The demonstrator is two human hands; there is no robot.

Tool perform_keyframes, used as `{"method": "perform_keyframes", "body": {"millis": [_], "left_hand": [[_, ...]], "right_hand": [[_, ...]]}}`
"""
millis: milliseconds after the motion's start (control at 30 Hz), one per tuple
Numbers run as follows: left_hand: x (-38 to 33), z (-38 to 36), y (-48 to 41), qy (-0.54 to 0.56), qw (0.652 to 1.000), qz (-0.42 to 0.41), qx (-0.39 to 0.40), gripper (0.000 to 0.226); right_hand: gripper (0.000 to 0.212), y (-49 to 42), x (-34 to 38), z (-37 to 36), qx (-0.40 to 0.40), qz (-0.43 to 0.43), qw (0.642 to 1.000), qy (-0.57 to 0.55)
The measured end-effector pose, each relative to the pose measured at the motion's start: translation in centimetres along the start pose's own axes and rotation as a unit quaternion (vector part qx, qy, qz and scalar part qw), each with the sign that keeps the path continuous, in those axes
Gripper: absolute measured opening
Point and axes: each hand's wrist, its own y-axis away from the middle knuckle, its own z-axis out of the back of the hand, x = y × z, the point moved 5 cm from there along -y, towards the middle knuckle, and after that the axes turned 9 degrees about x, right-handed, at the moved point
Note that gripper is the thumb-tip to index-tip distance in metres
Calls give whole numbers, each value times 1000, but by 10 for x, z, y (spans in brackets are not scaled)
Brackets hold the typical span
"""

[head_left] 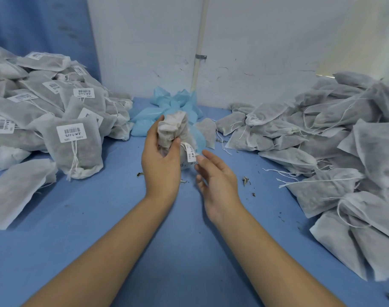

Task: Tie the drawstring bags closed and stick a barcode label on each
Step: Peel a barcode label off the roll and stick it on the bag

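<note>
Two hands (161, 160) (218, 180), one held bag (172, 127), perhaps fifty piled bags (322, 191).

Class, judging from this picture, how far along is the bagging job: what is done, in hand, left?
Done: the labelled bags piled at left. In hand: the left hand grips one bag, and the right hand is at its barcode label. Left: the unlabelled bags piled at right.

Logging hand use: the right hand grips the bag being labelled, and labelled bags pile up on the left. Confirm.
Head view: the left hand grips the bag; the right hand is open beside its label. Labelled bags do pile up on the left.
</note>
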Motion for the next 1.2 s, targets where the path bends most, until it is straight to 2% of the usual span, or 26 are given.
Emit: {"method": "perform_keyframes", "body": {"millis": [200,433,533,733,867,967,1067,1200], "left_hand": [[-3,-1,1,14,1000,3,2,40],[-10,-6,4,-5,999,-22,37,42],[-11,-6,4,-6,999,-23,44,40],[-11,-7,3,37,999,4,39,18],[-5,-2,-4,25,999,15,45,13],[5,-4,-7,34,993,71,89,13],[17,-8,-5,73,977,144,136,3],[25,-15,0,119,954,190,200,32]], "right_hand": [[12,1,-9,-3,9,-69,998,12],[5,-1,-8,-1,23,-98,995,28],[7,-2,-8,-1,29,-100,994,41],[14,0,-8,-5,61,-102,990,75],[25,-1,-4,-4,59,-54,993,84],[31,-2,2,-2,68,6,994,87],[33,-4,6,2,59,22,994,94],[22,-5,10,8,38,23,999,-26]]}}
